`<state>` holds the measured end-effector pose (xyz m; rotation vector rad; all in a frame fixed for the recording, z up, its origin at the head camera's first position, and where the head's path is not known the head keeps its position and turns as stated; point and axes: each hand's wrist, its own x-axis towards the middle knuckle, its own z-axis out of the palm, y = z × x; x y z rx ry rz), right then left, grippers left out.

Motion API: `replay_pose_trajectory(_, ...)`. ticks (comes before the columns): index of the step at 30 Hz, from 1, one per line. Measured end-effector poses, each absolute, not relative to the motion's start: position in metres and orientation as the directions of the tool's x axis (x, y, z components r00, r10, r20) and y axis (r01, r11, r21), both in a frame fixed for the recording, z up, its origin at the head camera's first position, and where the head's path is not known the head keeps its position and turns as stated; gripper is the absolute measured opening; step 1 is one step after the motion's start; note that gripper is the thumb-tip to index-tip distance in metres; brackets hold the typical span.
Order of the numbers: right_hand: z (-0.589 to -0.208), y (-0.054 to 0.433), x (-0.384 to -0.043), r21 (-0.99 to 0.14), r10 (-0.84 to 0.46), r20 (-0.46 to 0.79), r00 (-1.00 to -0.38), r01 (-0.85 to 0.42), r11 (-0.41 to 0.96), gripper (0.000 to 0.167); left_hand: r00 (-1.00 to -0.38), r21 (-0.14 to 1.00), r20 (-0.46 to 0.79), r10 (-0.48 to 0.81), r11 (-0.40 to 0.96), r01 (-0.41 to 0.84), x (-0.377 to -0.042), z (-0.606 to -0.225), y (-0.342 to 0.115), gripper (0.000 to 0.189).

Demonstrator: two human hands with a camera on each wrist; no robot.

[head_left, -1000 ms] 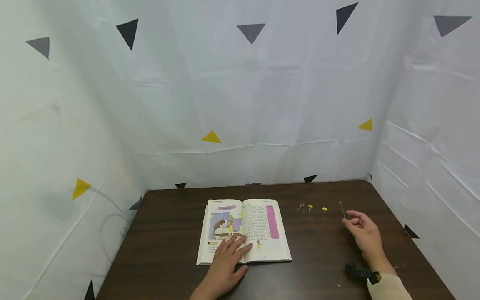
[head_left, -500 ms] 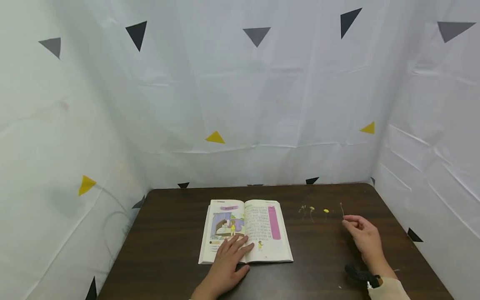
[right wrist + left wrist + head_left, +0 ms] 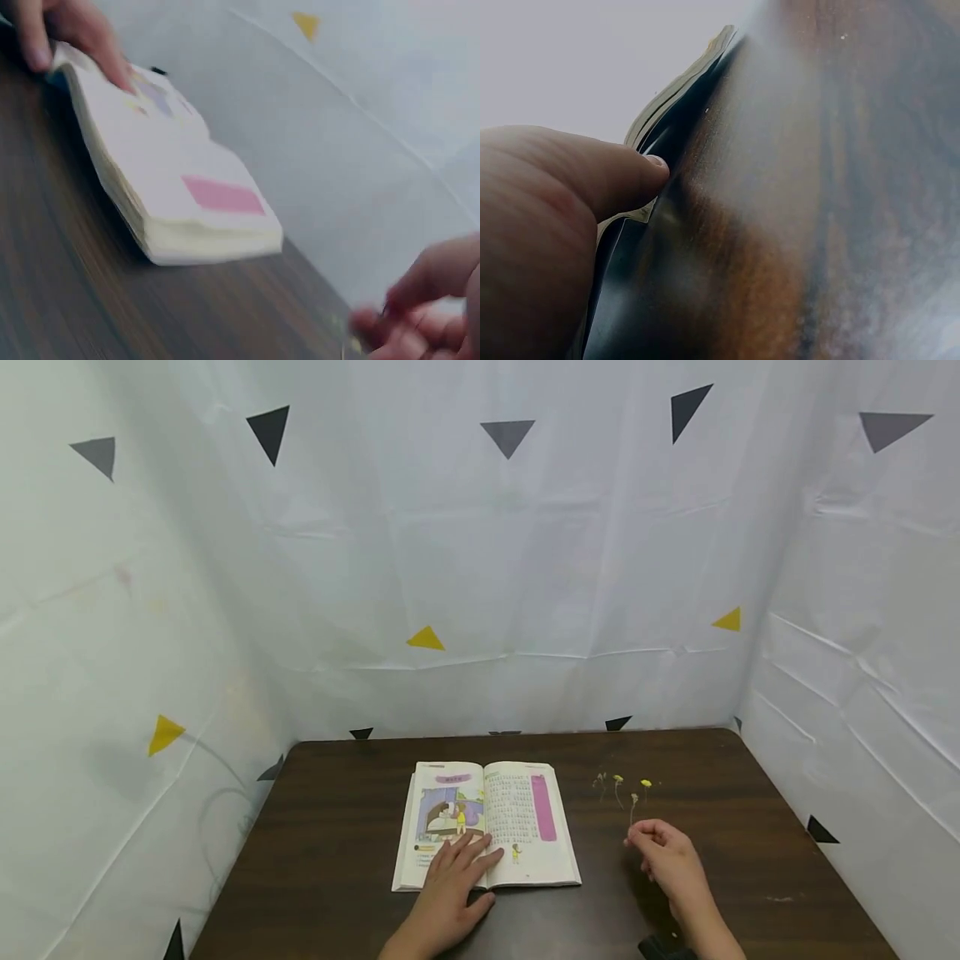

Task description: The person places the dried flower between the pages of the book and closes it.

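Note:
An open book point(image 3: 528, 860) with a picture on its left page and text on its right lies on the dark wooden table. Across the lower part of its pages, near the spine, my left hand point(image 3: 450, 889) rests with fingers extended; in the left wrist view its thumb point(image 3: 622, 176) is at the book's lower edge. To the right of the book, my right hand point(image 3: 671, 860) pinches a thin dried flower point(image 3: 633, 806) by its stem, the small pale head pointing up. The right wrist view is blurred, with the right hand point(image 3: 427, 307) at its lower right corner.
Beyond the right hand lie several small dried flowers on the table point(image 3: 337, 827): a pale sprig point(image 3: 600, 781), a yellow one with a curved stem point(image 3: 618, 779) and another yellow one point(image 3: 646, 783). White sheeting point(image 3: 495, 568) with triangles stands around the table's back and sides.
My right hand has moved left, towards the book, carrying the pinched dried flower from the right side of the table. The left hand has stayed on the book.

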<state>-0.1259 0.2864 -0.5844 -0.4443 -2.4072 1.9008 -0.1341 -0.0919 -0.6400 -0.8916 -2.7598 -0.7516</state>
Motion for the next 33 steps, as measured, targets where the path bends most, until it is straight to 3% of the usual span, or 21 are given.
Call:
replay_pose_trajectory(3,-0.577,0.263,-0.125,-0.935,0.244,-0.127,-0.961,0.198,0.294,0.02,-0.817,0.414,0.282,0.504,0.704,0.577,-0.135,-0.639,-0.093,0.067)
replay_pose_trajectory(9,-0.573,0.21,-0.136,-0.948,0.182,0.04,-0.983,0.02,0.319,0.004,-0.822,0.427,0.278,0.496,0.703,0.569,-0.135,-0.638,-0.095,0.067)
replay_pose_trajectory(13,-0.586,0.177,-0.141,-0.933,0.137,0.108,-0.985,-0.053,0.355,0.004,-0.822,0.418,0.281,0.495,0.708,0.569,-0.135,-0.641,-0.096,0.067)
replay_pose_trajectory(21,-0.601,0.128,-0.151,-0.949,0.03,0.144,-0.989,-0.129,0.289,0.009,-0.816,0.424,0.297,0.496,0.697,0.578,-0.135,-0.64,-0.095,0.067)
replay_pose_trajectory(25,-0.599,0.115,-0.157,-0.969,-0.026,0.158,-0.987,-0.16,0.186,0.005,-0.81,0.419,0.308,0.5,0.693,0.587,-0.135,-0.64,-0.095,0.066)
replay_pose_trajectory(29,-0.614,0.112,-0.168,-0.99,-0.112,0.126,-0.986,-0.132,0.048,0.015,-0.793,0.398,0.333,0.511,0.686,0.609,-0.135,-0.641,-0.096,0.064)
replay_pose_trajectory(33,-0.629,0.117,-0.176,-0.999,-0.144,0.045,-0.988,-0.043,-0.013,0.014,-0.782,0.379,0.338,0.523,0.685,0.622,-0.137,-0.643,-0.095,0.064)
